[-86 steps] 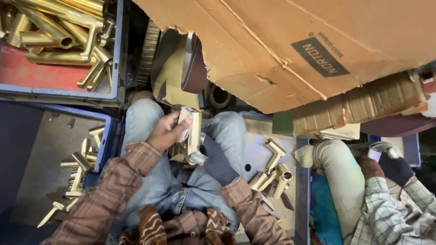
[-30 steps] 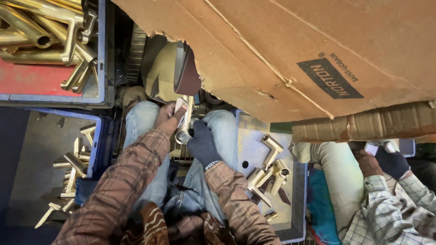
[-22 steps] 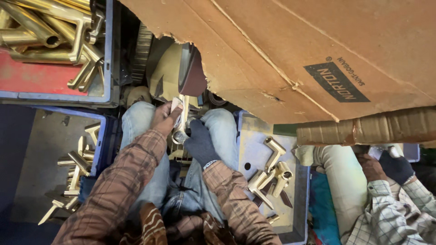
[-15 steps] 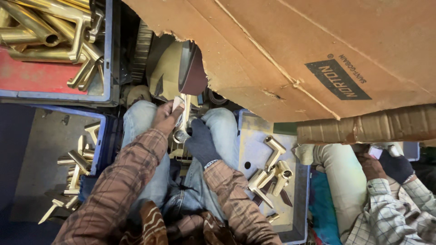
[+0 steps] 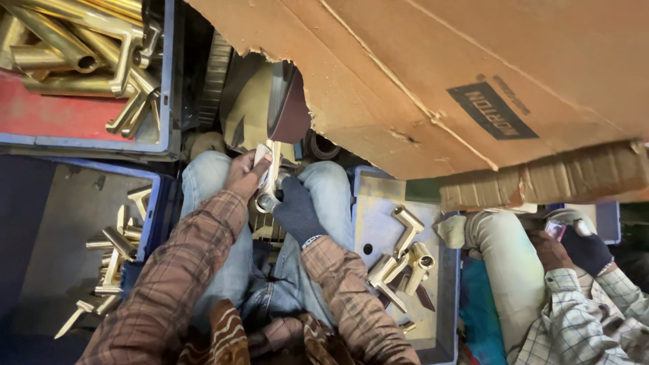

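Observation:
My left hand (image 5: 245, 173), bare, grips the upper part of a brass fitting (image 5: 270, 177) that stands between my knees. My right hand (image 5: 295, 209), in a dark glove, holds the lower round end of the same fitting. The top of the fitting is up against the dark belt of a sanding machine (image 5: 292, 107) just in front of my lap. My sleeves are brown plaid and I sit in blue jeans.
A blue bin (image 5: 153, 203) on my left holds several brass fittings. A grey tray (image 5: 376, 196) on my right holds more. A red-bottomed crate (image 5: 47, 115) of long brass parts sits at top left. Torn cardboard (image 5: 433, 61) overhangs. Another person's gloved hand (image 5: 587, 249) is at the right.
Both hands carried the brass fitting forward from my lap up to the sanding belt. In the last second they have stayed there almost still.

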